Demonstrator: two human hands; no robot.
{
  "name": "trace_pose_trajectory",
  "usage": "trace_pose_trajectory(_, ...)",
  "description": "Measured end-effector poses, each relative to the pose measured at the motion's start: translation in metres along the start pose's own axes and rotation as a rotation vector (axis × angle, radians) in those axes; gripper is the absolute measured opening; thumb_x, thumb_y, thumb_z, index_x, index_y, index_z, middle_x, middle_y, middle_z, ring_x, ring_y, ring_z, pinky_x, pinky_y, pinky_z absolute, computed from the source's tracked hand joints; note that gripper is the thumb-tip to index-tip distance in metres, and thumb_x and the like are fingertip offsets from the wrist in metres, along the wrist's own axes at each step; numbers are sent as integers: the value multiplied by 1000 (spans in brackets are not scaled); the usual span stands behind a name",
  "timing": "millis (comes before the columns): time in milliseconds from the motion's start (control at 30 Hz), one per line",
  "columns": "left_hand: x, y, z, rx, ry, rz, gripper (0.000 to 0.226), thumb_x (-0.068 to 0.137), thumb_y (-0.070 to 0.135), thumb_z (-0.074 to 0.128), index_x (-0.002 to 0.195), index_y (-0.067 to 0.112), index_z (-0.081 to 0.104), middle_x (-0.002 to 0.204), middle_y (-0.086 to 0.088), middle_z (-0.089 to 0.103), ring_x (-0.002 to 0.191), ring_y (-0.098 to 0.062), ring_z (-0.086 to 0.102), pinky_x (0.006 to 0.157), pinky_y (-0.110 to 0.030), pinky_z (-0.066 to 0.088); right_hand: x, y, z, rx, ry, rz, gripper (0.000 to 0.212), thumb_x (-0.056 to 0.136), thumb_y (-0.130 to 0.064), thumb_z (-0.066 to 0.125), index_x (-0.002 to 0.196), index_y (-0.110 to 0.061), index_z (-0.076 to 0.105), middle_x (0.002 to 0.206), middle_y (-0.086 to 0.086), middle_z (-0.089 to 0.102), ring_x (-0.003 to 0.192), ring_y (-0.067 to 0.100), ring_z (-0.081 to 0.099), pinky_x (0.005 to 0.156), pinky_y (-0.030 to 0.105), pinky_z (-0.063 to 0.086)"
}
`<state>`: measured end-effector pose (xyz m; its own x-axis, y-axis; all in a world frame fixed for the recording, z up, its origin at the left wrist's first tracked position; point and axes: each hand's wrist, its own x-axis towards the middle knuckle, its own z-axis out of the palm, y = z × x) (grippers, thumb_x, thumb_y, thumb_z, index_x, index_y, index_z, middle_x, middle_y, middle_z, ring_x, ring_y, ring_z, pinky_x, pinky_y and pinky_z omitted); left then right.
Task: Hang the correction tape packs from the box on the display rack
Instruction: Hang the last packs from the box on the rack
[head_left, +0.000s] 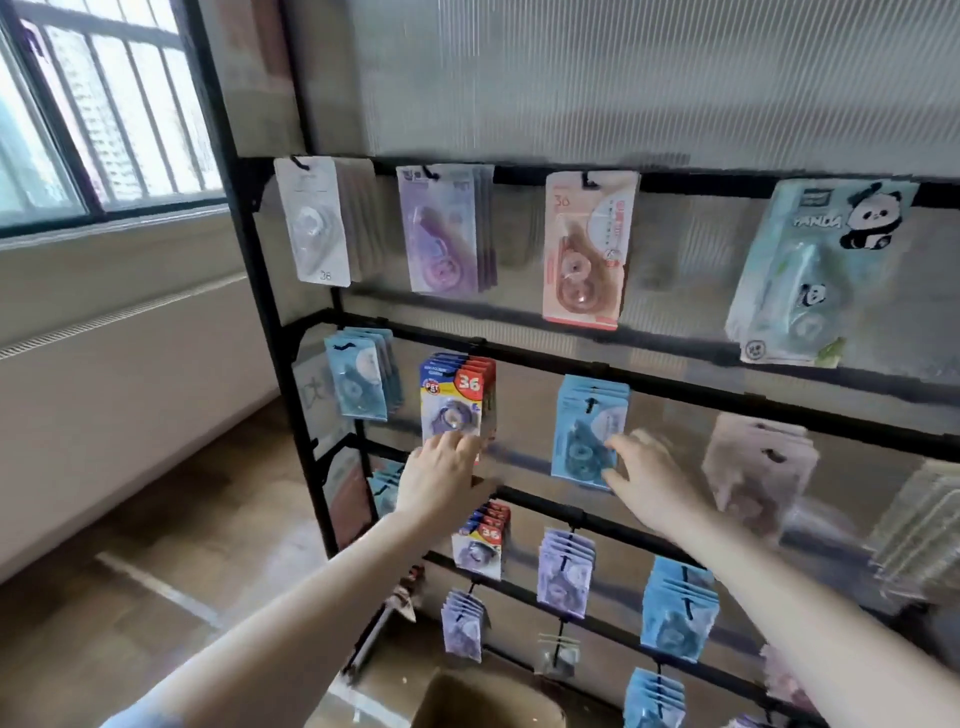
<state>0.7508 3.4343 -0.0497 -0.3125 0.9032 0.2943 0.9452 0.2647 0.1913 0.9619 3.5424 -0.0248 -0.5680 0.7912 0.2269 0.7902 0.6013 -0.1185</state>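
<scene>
- Reaching up, left hand (441, 475) rests spread fingers on pack marked "36" (456, 400).
- Right hand (647, 480), fingers spread, touches blue pack (589, 431) at 3 o'clock of it.
- "PANDA" pack (815, 270) at 1 o'clock.

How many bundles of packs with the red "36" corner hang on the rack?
2. One bundle hangs on the second bar, where the left hand touches its lower edge. The other bundle hangs on the bar below. More could be out of frame.

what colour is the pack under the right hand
Light blue correction tape pack, fronting a hanging stack; clearest in the head view.
</scene>
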Motion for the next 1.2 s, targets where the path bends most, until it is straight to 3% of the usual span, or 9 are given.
trace_pose_trajectory(200,-10,-65,51,-17,-137,45,44,88,50,54,119,20,49,121,-1,52,117,-24,45,93,-34,38,5,-47,70,-115,-96,8,37,96,-34,46,130,-19,47,124,3,55,115,23,51,91,33,41)
trace_pose_trajectory(433,-28,-101,105,-83,-192,19,49,91,47,51,130,19,46,131,-2,50,122,-24,44,97,-34,36,-7,-68,142,-102,-171,54,36,94,-28,47,129,-18,50,125,6,55,117,26,50,94,34,38)
trace_pose_trajectory(533,-47,-109,149,-68,-234,-23,46,89,46,52,126,17,48,128,-3,50,121,-26,44,96,-35,36,-24,-67,193,-68,-196,59,33,92,-24,51,123,-13,56,120,11,61,111,31,55,89,36,43)
trace_pose_trajectory(733,-115,-132,308,-104,-340,-77,51,81,50,55,110,9,61,110,-13,61,104,-37,56,85,-43,48,-83,-40,360,-12,-293,68,34,89,-26,56,122,-14,56,116,12,60,110,33,54,92,41,41)
trace_pose_trajectory(900,-180,-159,478,-32,-471,-85,50,93,44,52,132,15,45,135,-9,46,124,-30,42,100,-38,37,-139,2,525,-41,-337,2,36,93,-28,52,127,-17,52,119,7,58,113,27,52,94,38,40)
trace_pose_trajectory(1033,-218,-170,603,-18,-546,-61,50,93,43,52,134,16,43,137,-5,43,125,-26,40,102,-35,36,-173,34,637,-71,-387,-14,36,92,-24,55,126,-14,55,121,10,58,117,31,51,97,40,39)
trace_pose_trajectory(1200,-255,-179,710,-9,-637,-36,52,94,33,56,140,16,38,141,-4,39,126,-23,40,98,-33,40,-199,57,721,-64,-331,-19,35,79,-16,72,112,-8,64,105,13,65,97,34,60,87,45,48)
